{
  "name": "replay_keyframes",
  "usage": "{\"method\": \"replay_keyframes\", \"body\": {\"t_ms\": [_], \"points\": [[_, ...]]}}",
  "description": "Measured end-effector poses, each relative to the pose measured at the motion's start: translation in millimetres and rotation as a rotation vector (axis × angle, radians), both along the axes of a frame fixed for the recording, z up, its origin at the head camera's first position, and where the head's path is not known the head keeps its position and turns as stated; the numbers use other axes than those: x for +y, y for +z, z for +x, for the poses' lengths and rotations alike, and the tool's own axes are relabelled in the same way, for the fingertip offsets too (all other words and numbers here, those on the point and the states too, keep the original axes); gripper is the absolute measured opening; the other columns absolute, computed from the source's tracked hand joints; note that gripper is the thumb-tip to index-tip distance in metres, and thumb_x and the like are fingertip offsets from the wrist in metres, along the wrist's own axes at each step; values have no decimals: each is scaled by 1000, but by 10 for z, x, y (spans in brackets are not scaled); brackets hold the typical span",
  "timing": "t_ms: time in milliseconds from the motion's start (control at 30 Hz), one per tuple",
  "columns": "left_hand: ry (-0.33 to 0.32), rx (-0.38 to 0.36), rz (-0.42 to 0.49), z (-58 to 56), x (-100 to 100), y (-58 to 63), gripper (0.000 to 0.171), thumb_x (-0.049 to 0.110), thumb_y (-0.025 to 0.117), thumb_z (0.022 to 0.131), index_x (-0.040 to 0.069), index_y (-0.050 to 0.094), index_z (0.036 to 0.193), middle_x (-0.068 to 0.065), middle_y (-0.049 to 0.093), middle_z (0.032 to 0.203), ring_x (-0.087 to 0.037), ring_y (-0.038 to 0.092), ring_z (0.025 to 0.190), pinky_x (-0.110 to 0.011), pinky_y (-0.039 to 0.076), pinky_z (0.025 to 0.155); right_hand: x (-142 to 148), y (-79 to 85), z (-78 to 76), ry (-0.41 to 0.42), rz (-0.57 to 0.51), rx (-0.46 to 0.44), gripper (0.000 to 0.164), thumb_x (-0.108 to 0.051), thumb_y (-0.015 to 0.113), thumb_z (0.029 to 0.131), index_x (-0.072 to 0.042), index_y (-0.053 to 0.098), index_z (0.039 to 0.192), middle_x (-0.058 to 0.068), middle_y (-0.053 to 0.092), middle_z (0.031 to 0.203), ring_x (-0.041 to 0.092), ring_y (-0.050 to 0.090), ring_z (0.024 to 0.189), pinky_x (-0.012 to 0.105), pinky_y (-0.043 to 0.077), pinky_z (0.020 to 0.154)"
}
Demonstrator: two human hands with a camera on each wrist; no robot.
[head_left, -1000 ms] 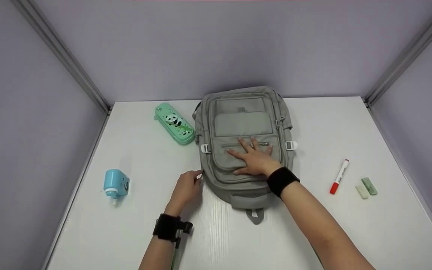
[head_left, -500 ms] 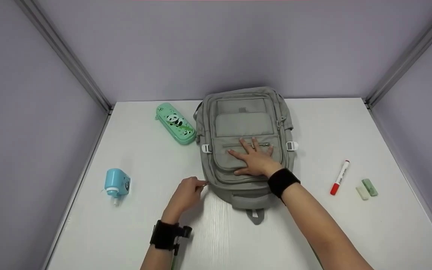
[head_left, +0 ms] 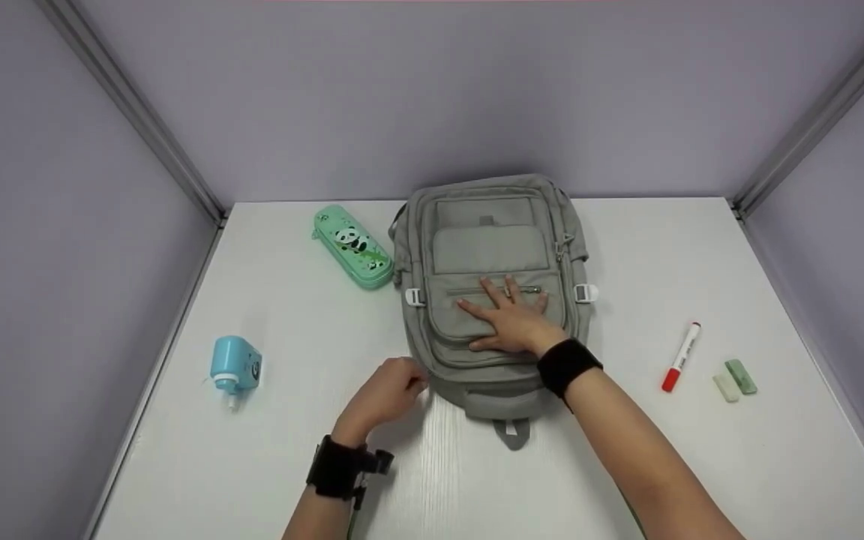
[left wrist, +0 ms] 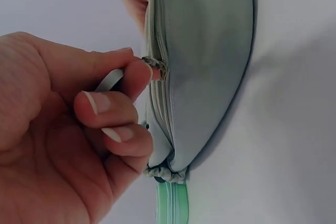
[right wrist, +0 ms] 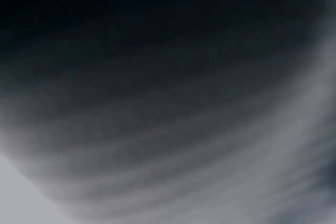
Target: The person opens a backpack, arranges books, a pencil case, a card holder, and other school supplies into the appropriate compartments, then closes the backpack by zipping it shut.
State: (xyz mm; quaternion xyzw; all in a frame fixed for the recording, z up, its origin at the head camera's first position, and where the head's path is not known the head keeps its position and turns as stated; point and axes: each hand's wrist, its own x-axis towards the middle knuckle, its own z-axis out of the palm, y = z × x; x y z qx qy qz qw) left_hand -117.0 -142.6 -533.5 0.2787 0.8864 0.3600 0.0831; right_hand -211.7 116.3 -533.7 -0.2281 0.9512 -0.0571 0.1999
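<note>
Pinched the zipper pull (left wrist: pixel 154 63) between fingertips of the left hand (head_left: pixel 383 394), lower centre of the head view; rested the right hand (head_left: pixel 511 322), wide-fingered, atop the backpack (head_left: pixel 490 249), mid-frame.

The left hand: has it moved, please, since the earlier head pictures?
Yes. Judged against the backpack, the left hand has moved along the side edge, toward the handle.

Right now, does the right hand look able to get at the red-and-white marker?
Probably yes: the right hand lies spread on the backpack, and nothing visible stands between backpack and red-and-white marker. It would have to lift off first.
</note>
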Motion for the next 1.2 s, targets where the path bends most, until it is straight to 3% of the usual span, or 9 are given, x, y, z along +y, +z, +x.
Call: {"method": "replay_keyframes", "body": {"t_ms": [100,233,467,600,700,800,867,1000,1200], "points": [[-5,-12,-10,-14,40,8,38,-5,60,89,12,48,57,8,35,58,-6,33,54,-24,32,54,0,7,5,-2,1,-6,82,-73,53,84,-49,16,153,2,-6,164,44,-10,145,84,5,92],[-33,-34,-14,-32,94,25,25,-2,62,91,4,66,67,8,45,61,-6,38,55,-24,36,56,-1,21,15,-6,8,-17,81,-73,52,84,-50,15,153,1,-8,164,43,-12,145,84,5,92],[-120,-86,-7,-80,173,69,30,-1,61,92,4,59,63,9,40,59,-5,35,52,-22,32,51,14,-1,31,-6,-6,20,82,-74,52,84,-50,16,153,2,-6,164,44,-12,144,85,7,91],[-75,-106,31,-107,160,96,15,1,62,94,-1,72,82,3,60,69,-5,49,59,-23,42,56,-5,48,95,11,-26,50,76,-64,56,89,-44,23,154,10,3,164,50,-3,143,83,12,93],[-10,-89,80,-125,144,107,11,2,62,94,-1,72,96,-4,68,81,-8,59,66,-26,49,59,-47,153,195,70,-102,64,62,-44,60,96,-30,38,152,20,20,159,53,15,141,75,22,100],[34,-41,125,-147,139,105,8,2,63,93,1,68,99,-2,67,80,-10,60,66,-28,50,59,-112,266,312,166,-255,58,45,-26,63,98,-17,55,141,20,42,145,42,42,130,56,39,101],[49,-10,148,-157,140,96,8,2,66,91,2,65,99,1,64,76,-9,59,64,-27,49,58,-162,312,388,238,-345,53,37,-24,66,96,-14,64,131,15,52,128,31,54,112,44,47,91],[53,13,203,-158,145,88,20,1,71,88,2,60,105,3,61,74,-8,59,63,-26,48,57,-264,308,511,331,-438,19,28,-31,70,93,-13,72,115,8,56,97,18,49,80,30,41,67],[32,-72,274,-144,153,95,31,5,75,86,2,58,111,4,60,66,-9,56,52,-25,45,49,-376,162,604,384,-582,-40,11,-20,68,94,-14,65,85,1,47,68,8,40,59,22,33,57]]}}
